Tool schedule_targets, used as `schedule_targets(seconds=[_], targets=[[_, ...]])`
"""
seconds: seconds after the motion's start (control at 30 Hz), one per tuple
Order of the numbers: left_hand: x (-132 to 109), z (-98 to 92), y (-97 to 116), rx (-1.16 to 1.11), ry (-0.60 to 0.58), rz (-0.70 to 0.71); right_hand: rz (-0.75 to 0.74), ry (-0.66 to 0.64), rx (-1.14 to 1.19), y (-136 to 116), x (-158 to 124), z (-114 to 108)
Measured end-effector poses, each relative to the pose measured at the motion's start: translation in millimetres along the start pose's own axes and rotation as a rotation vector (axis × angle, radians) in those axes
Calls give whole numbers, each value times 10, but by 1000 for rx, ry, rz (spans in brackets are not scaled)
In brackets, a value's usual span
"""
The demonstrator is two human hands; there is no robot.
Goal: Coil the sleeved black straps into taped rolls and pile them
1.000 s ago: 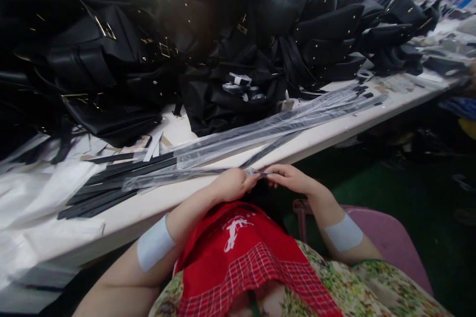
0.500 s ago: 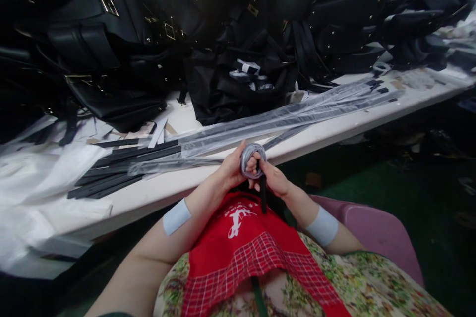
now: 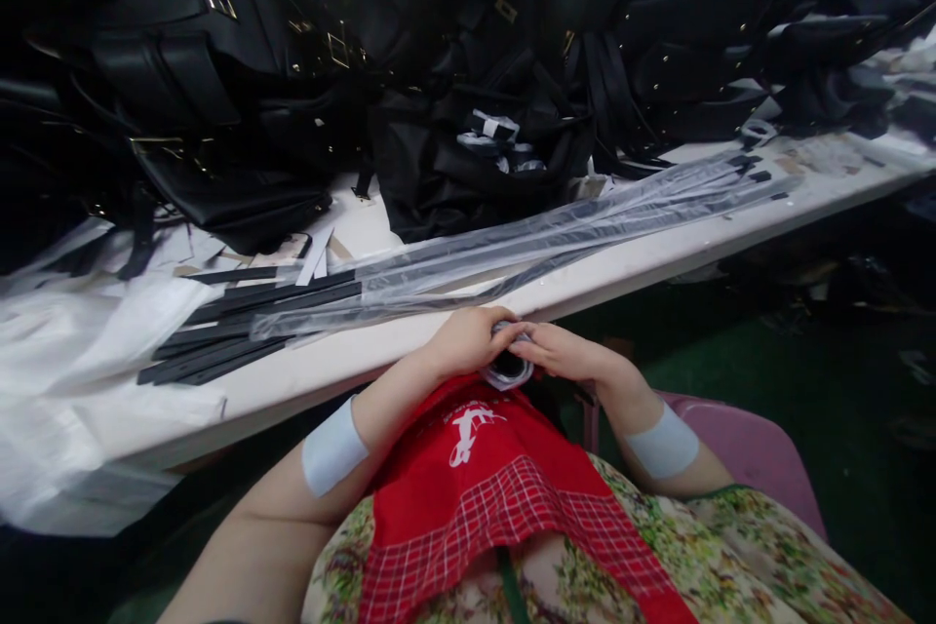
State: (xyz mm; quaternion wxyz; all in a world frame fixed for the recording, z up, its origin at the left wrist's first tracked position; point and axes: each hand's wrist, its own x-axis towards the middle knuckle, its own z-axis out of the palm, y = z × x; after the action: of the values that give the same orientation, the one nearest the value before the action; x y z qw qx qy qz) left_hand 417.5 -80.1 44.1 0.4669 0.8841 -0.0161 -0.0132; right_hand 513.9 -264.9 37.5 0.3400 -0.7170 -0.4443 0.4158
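Observation:
My left hand [image 3: 468, 339] and my right hand [image 3: 566, 351] meet just below the table's front edge, above my red apron [image 3: 483, 487]. Both are closed on a small coil of plastic-wrapped black strap [image 3: 508, 367], rolled into a ring, with fingers on its top and sides. On the white table [image 3: 636, 263] right behind the hands lie long black straps in clear plastic sleeves [image 3: 556, 234], running from the left to the far right. A stack of bare black straps [image 3: 241, 331] lies at the left.
A high pile of black leather bags [image 3: 307, 68] with gold buckles fills the back of the table. White sheets [image 3: 73, 380] cover the table's left end. A pink chair [image 3: 738, 458] stands at my right over a dark green floor.
A second ago both hands pinched a flat strap end at the table edge. Then they rolled it into a ring held upright; now the coil sits lower, tilted, between both hands.

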Motion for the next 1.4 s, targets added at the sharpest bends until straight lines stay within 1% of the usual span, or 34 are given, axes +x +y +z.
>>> schedule_targets(seconds=[0.03, 0.07, 0.1, 0.13, 0.2, 0.27, 0.33, 0.37, 0.4, 0.43, 0.47, 0.5, 0.57, 0.6, 0.63, 0.67, 0.7, 0.77, 0.83, 0.93, 1.0, 1.07, 1.17, 1.23, 1.3, 1.4], targets=[[2, -12, 24, -2, 21, -10, -20, 71, 23, -3, 23, 20], [8, -18, 41, -31, 83, -32, -39, 161, 59, -3, 53, 57], [16, -17, 51, -75, 174, -59, -60, 263, 103, -1, 88, 112], [25, -6, 54, -123, 287, -88, -80, 361, 150, -3, 126, 184], [36, 57, 45, -226, 552, -154, -130, 535, 233, -24, 208, 366], [32, 169, 17, -338, 762, -220, -176, 684, 274, -67, 286, 547], [6, 289, -28, -414, 877, -272, -168, 806, 243, -109, 335, 638], [-17, 335, -54, -428, 894, -288, -148, 837, 204, -124, 341, 627], [-47, 362, -77, -429, 884, -295, -129, 825, 155, -133, 330, 574], [-84, 369, -95, -422, 848, -291, -114, 766, 101, -138, 304, 485], [-127, 356, -104, -412, 777, -274, -110, 664, 48, -139, 264, 368], [-174, 328, -102, -397, 670, -243, -112, 530, -1, -139, 217, 237], [-270, 256, -62, -338, 393, -148, -134, 228, -77, -135, 121, -3], [-316, 226, -30, -291, 259, -88, -147, 95, -104, -131, 85, -85], [-358, 208, 4, -237, 151, -36, -159, -14, -125, -127, 62, -131], [-400, 206, 36, -183, 78, -3, -170, -89, -138, -120, 52, -138], [-442, 218, 60, -134, 35, 7, -172, -133, -144, -112, 53, -109], [-536, 277, 73, -76, 1, -25, -134, -150, -143, -90, 72, 29], [-646, 348, 36, -71, 0, -73, -68, -145, -111, -56, 89, 211], [-815, 408, -71, -126, 46, -105, -47, -133, 43, 5, 83, 439], [-900, 393, -137, -191, 78, -117, -61, -93, 140, 34, 73, 530], [-944, 338, -180, -271, 73, -116, -49, -74, 146, 32, 81, 576], [-951, 216, -203, -349, 28, -115, -29, -152, 74, -46, 149, 598], [-954, 139, -206, -317, 2, -123, -50, -218, 55, -144, 223, 607], [-983, 82, -220, -240, 1, -138, -78, -267, 51, -256, 309, 616], [-1081, 37, -278, -194, 47, -165, -84, -347, -44, -432, 448, 567]])
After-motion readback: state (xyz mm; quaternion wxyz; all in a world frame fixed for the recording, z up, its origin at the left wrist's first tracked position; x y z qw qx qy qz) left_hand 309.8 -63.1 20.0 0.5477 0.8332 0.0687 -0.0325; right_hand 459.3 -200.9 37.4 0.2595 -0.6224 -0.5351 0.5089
